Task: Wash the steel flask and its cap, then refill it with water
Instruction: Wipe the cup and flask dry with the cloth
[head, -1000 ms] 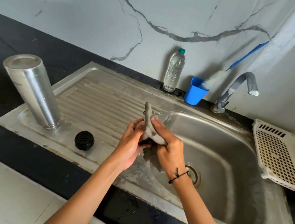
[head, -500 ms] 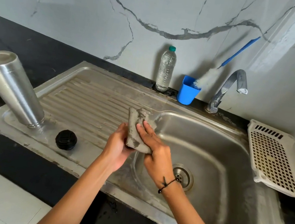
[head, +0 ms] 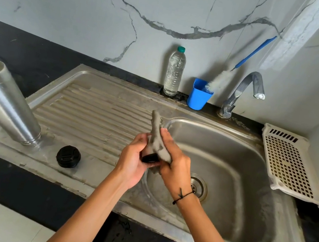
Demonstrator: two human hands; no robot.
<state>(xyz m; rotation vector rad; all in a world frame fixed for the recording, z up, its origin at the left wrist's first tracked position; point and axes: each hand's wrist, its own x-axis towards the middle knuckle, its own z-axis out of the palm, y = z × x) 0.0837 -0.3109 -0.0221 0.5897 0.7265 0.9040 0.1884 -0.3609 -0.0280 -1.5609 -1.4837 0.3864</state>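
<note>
A small black cap part [head: 148, 157] is being gripped by the left hand [head: 132, 158] and wiped with a grey cloth [head: 157, 139] pinched by the right hand [head: 176, 169]; the upturned steel flask [head: 7, 103] is being left at nine o'clock, leaning toward ten, nearer the left.

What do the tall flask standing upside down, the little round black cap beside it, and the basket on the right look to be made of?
Flask: brushed metal, likely steel, given its soft silvery sheen and streaked reflections.
Black cap: probably moulded plastic, matte, with raised ridges on top.
Basket: looks like off-white plastic, dull in finish, with a moulded grid of small holes and slots.
</note>
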